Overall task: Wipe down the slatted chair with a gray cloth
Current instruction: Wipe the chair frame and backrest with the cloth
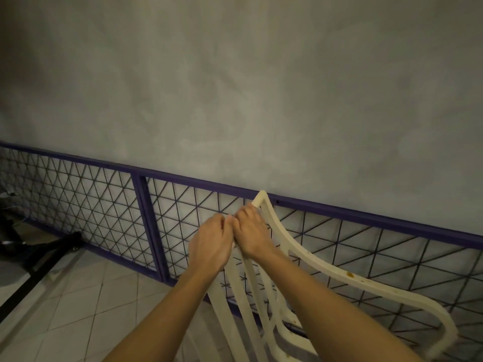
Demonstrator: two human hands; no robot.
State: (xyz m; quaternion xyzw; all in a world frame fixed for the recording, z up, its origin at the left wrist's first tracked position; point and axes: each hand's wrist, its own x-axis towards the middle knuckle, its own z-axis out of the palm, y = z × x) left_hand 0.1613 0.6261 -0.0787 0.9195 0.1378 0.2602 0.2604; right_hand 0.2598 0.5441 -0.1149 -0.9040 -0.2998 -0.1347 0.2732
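A cream slatted chair [313, 257] is slanting from the frame's centre toward 5 o'clock, its top rail spotted with brown stains. A person's right hand [251, 231] is curling over the rail's upper corner, probably to steady it. The left hand [210, 244], touching it at 9 o'clock, is curling too, its hold hidden. No gray cloth is showing. A purple-framed mesh fence [141, 202] is running behind.

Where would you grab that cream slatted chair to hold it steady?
By the top rail of the chair, reaching over it from the near side: it is the broad, curved bar with open gaps beneath for fingers. The right hand curls there near the corner.
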